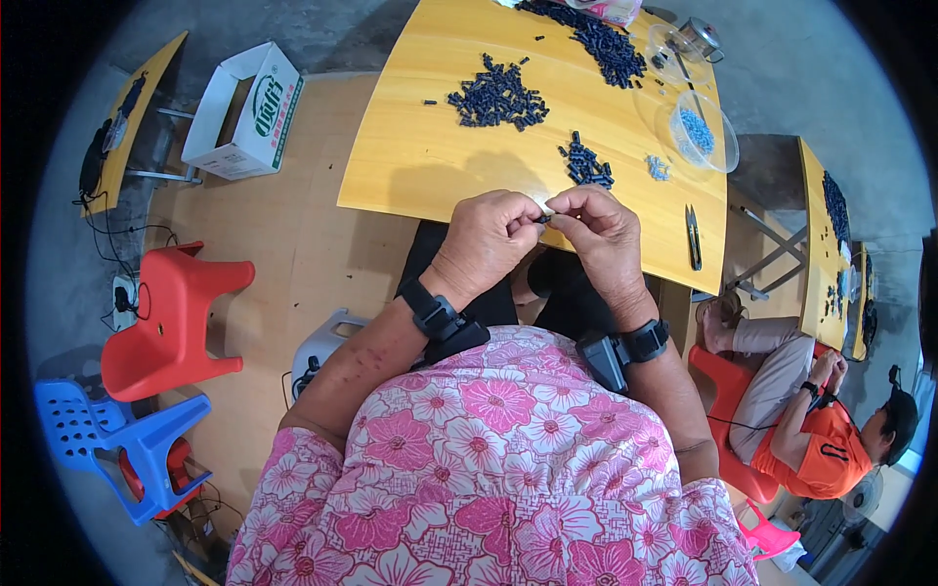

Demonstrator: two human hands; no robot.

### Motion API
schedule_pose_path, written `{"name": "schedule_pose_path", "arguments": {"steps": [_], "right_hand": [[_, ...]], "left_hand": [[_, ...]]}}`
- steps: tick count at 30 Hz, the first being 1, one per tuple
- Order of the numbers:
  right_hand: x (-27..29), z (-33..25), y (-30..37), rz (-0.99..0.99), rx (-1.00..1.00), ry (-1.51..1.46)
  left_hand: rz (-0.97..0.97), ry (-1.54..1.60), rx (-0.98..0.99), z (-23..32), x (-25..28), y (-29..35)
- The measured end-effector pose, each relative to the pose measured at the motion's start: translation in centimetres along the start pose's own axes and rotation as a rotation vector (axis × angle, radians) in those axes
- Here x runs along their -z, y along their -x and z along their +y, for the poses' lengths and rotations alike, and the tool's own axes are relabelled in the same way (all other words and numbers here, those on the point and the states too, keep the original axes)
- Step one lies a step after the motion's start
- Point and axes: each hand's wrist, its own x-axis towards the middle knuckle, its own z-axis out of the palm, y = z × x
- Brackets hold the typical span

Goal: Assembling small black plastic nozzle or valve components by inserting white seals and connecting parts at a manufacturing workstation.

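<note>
My left hand (489,237) pinches a small black part (542,219) between thumb and fingertip, over the table's near edge. Close against it, my right hand (600,234) is closed in a pinch at the part's other end. What lies between the right fingertips is too small to make out. Just beyond the hands is a small heap of short black cylindrical pieces (586,162). A larger pile of black pieces (498,96) lies farther to the left. Small pale blue-grey pieces (658,168) and a pair of thread snips (694,237) rest to the right.
On the yellow table (391,166), a clear bowl of blue pieces (696,135), a metal cup (700,37) and another black pile (611,54) stand farther back. A white carton (244,112), red stool (176,322) and blue chair (127,439) are left. A seated person (821,449) works at right.
</note>
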Motion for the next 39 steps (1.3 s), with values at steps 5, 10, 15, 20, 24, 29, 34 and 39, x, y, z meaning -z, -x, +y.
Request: {"name": "schedule_pose_path", "arguments": {"steps": [5, 10, 15, 20, 24, 29, 34, 39], "right_hand": [[-0.1, -0.6, 0.0, -0.005, 0.013, 0.069], [0.0, -0.7, 0.1, 0.004, 0.046, 0.132], [0.1, -1.3, 0.0, -0.035, 0.108, 0.27], [0.1, -1.9, -0.4, -0.071, 0.223, 0.396], [-0.1, -2.3, -0.1, -0.08, 0.316, 0.505], [-0.9, -2.2, 0.4, -0.125, 0.366, 0.557], [-1.2, -2.1, 0.8, -0.144, 0.383, 0.63], [-1.1, -2.1, 0.4, -0.114, 0.389, 0.634]], "left_hand": [[0.0, -0.012, -0.018, 0.0, 0.2, 0.0], [0.005, -0.014, -0.04, 0.0, 0.3, 0.1], [-0.012, -0.015, -0.09, 0.0, 0.5, 0.1], [-0.035, -0.076, -0.141, -0.1, 0.5, -0.3], [-0.062, -0.2, -0.242, 0.1, 0.6, -0.5], [-0.04, -0.217, -0.202, -0.6, 0.5, 0.3], [-0.065, -0.357, -0.251, -0.7, 0.5, 0.4], [-0.021, -0.237, -0.244, 0.1, 0.9, -0.1]]}}
